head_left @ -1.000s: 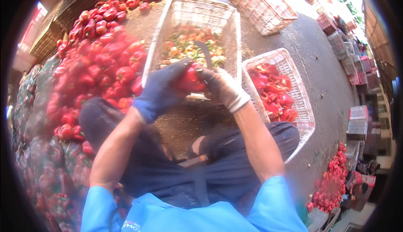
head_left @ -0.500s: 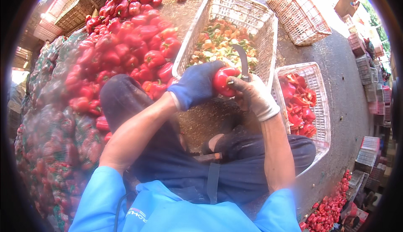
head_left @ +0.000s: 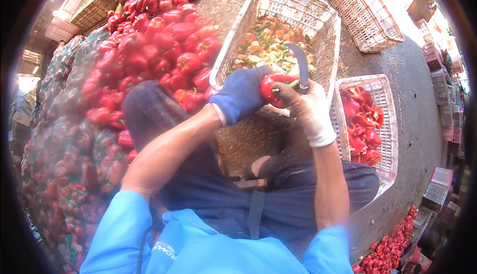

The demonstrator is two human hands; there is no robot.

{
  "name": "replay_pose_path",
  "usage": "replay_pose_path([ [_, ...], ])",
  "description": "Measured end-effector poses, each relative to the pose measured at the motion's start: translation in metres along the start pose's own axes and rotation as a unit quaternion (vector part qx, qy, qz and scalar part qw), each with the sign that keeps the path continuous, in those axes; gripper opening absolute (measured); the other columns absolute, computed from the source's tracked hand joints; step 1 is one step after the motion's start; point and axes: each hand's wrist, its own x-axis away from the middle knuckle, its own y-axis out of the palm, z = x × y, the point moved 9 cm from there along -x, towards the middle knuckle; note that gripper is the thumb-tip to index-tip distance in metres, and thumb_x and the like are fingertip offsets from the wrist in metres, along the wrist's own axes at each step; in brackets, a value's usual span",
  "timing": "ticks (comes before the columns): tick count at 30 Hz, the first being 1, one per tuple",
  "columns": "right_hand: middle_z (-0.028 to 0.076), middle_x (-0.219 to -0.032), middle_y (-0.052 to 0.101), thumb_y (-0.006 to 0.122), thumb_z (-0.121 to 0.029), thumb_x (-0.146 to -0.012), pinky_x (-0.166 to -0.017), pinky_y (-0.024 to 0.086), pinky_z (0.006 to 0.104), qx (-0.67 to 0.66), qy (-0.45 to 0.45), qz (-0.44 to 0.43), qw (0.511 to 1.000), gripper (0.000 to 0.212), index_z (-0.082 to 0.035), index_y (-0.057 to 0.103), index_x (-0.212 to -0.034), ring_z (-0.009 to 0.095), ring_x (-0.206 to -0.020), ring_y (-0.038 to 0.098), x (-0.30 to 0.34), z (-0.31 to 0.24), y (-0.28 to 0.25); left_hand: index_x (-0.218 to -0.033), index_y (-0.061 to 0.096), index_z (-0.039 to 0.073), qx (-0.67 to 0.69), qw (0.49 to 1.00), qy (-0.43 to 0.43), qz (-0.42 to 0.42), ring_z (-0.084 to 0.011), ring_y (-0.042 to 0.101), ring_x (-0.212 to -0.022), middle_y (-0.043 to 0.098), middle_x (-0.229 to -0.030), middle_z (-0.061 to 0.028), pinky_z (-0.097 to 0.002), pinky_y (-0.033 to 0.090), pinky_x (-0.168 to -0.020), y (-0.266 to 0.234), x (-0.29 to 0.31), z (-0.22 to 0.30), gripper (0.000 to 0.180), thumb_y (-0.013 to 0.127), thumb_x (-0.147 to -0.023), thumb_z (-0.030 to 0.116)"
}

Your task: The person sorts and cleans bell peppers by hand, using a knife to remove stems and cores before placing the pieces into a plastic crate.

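Note:
My left hand [head_left: 242,94], in a blue glove, grips a red bell pepper [head_left: 273,88] from its left side. My right hand [head_left: 309,109], in a white glove with dark-stained fingertips, is closed around a curved knife [head_left: 300,61]. The knife's blade points up and away from me, just right of the pepper. A bit of green stem shows between pepper and blade. My right thumb lies against or very near the pepper; its handle side is hidden in my palm. Both hands hover over the near edge of a white plastic crate [head_left: 334,50] holding pepper cores and trimmings [head_left: 273,45].
A large heap of whole red peppers [head_left: 159,50] lies at left, beside mesh sacks of peppers [head_left: 74,174]. Right of my hands, another white crate [head_left: 390,125] holds cut red peppers [head_left: 365,130]. A tilted crate [head_left: 365,16] stands at back right. More peppers [head_left: 387,244] lie at lower right.
The whole view has shifted slightly, so most things sit a little farther right. The pepper appears turned somewhat, with green stem now showing by the blade. Both hands keep their grips.

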Motion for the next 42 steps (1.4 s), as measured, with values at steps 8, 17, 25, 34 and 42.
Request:
replay_pose_path([
  [8, 0.002, -0.084, 0.074, 0.091, -0.024, -0.089, -0.058, 0.047, 0.0228, -0.012, 0.015, 0.029, 0.999, 0.035, -0.001, 0.077, -0.111, 0.005, -0.066, 0.061, 0.003, -0.009, 0.002, -0.111, 0.073, 0.012, -0.076, 0.997, -0.017, 0.022, -0.0446, 0.074, -0.096, 0.076, -0.099, -0.0229, -0.0514, 0.059, -0.08, 0.003, -0.004, -0.01, 0.027, 0.075, -0.095, 0.034],
  [17, 0.005, -0.091, 0.078, 0.09, -0.017, -0.091, -0.058, 0.048, 0.0213, 0.007, -0.101, 0.019, 0.995, 0.034, 0.0, 0.076, -0.117, 0.006, -0.068, 0.066, 0.0, -0.013, 0.001, -0.105, 0.076, 0.013, -0.117, 0.992, -0.034, 0.034, -0.0443, 0.074, -0.094, 0.077, -0.095, -0.0211, -0.0529, 0.058, -0.083, -0.004, -0.003, -0.006, 0.022, 0.068, -0.096, 0.031],
  [25, 0.007, -0.097, 0.079, 0.089, -0.012, -0.083, -0.073, 0.058, 0.0325, -0.015, -0.141, -0.038, 0.989, 0.031, -0.006, 0.077, -0.111, 0.018, -0.082, 0.075, 0.003, -0.02, 0.006, -0.105, 0.076, 0.015, -0.095, 0.994, 0.027, 0.045, -0.0431, 0.075, -0.093, 0.077, -0.094, -0.0197, -0.0527, 0.058, -0.081, -0.004, -0.01, -0.002, 0.021, 0.066, -0.096, 0.032],
  [34, 0.008, -0.096, 0.079, 0.09, -0.015, -0.078, -0.081, 0.062, 0.0387, 0.0, -0.059, -0.011, 0.998, 0.028, -0.008, 0.076, -0.101, 0.027, -0.087, 0.079, 0.004, -0.005, 0.008, -0.101, 0.076, 0.017, -0.067, 0.995, 0.057, 0.052, -0.0422, 0.075, -0.09, 0.077, -0.092, -0.0183, -0.0525, 0.058, -0.08, 0.002, -0.014, -0.005, 0.021, 0.064, -0.097, 0.033],
  [42, 0.014, -0.116, 0.076, 0.077, -0.017, -0.096, -0.09, 0.065, 0.04, -0.274, 0.072, -0.021, 0.959, 0.037, 0.001, 0.068, -0.128, 0.026, -0.105, 0.077, -0.005, 0.035, 0.005, -0.098, 0.076, 0.017, -0.089, 0.991, 0.076, 0.064, -0.0393, 0.077, -0.088, 0.078, -0.09, -0.0151, -0.0516, 0.06, -0.077, -0.021, -0.005, 0.012, 0.016, 0.062, -0.098, 0.026],
])
